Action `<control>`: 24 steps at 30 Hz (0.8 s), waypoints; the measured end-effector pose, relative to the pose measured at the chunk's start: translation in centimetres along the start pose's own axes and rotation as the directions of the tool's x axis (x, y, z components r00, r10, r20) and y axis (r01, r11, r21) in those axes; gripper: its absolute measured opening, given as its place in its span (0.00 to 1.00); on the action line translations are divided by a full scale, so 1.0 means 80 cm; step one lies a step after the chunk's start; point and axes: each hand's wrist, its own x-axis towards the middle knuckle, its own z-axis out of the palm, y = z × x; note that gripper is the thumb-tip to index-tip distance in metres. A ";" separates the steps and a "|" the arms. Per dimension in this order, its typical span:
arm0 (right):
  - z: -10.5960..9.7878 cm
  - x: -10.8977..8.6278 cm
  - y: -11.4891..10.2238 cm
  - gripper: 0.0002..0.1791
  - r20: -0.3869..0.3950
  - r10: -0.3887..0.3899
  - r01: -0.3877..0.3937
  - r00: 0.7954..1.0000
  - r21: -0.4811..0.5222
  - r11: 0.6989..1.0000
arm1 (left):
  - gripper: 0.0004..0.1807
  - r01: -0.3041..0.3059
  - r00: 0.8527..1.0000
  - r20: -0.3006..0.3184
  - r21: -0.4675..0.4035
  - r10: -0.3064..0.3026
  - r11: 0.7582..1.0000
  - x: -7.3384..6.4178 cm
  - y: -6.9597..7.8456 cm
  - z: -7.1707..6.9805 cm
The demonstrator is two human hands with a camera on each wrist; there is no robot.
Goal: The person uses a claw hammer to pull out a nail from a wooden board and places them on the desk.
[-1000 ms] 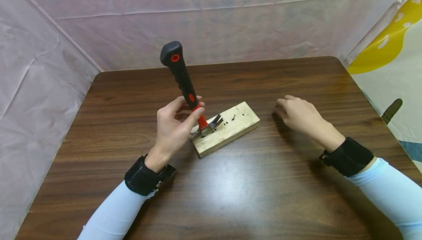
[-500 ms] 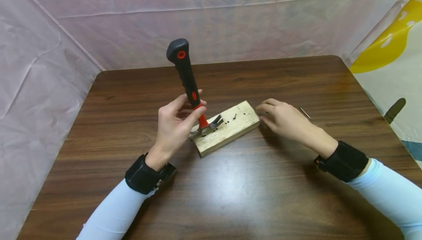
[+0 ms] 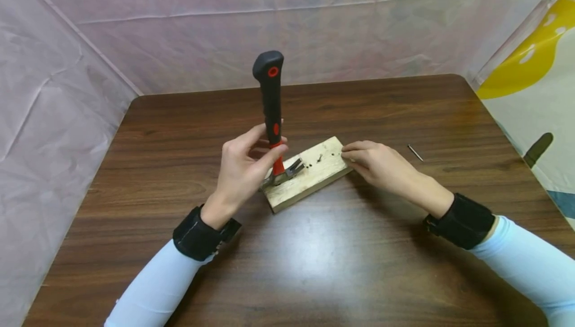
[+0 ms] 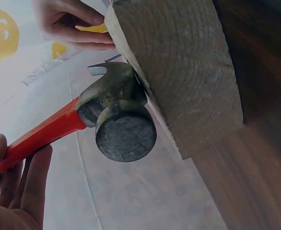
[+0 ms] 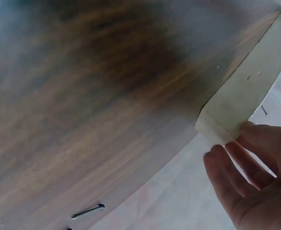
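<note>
My left hand (image 3: 242,167) holds a claw hammer (image 3: 272,102) by the red neck, between thumb and fingers. Its black handle points up. The hammer head (image 4: 123,115) rests on a pale wooden block (image 3: 310,172), claw toward the block's right part. Several dark holes and a bent nail (image 3: 319,158) show on the block's top; the nail stands apart from the claw. With thumb and fingertips, my right hand (image 3: 382,164) grips the block's right end, and in the right wrist view the fingertips (image 5: 217,152) touch its end edge.
A loose nail (image 3: 415,153) lies on the brown wooden table (image 3: 350,277), behind and right of my right hand. Pale sheeting (image 3: 188,47) hangs past the far and left table edges. Yellow patterned cloth (image 3: 530,62) is beyond the right edge.
My right hand has moved left to the block's end, and the loose nail has come into sight behind it. The hammer's handle has swung right to nearly upright.
</note>
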 end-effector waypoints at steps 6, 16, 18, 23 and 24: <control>0.003 0.000 -0.001 0.15 -0.001 -0.032 0.032 0.999 0.013 0.999 | 0.19 -0.001 1.000 0.013 0.013 0.001 1.000 0.004 0.001 0.004; 0.006 -0.001 -0.003 0.15 -0.022 -0.047 0.048 0.999 0.022 0.999 | 0.17 -0.019 0.999 0.043 0.048 0.017 0.999 0.012 0.001 0.012; 0.006 -0.002 -0.004 0.15 -0.019 -0.046 0.046 0.999 0.022 0.999 | 0.17 -0.026 0.999 0.045 0.052 0.023 0.998 0.013 0.001 0.013; 0.005 -0.002 -0.004 0.14 -0.017 -0.040 0.040 0.999 0.024 0.999 | 0.17 -0.035 0.998 0.051 0.068 0.032 0.997 0.016 0.001 0.015; 0.006 -0.002 -0.004 0.14 -0.019 -0.040 0.041 0.999 0.024 0.999 | 0.17 -0.035 0.998 0.053 0.065 0.032 0.997 0.016 0.001 0.016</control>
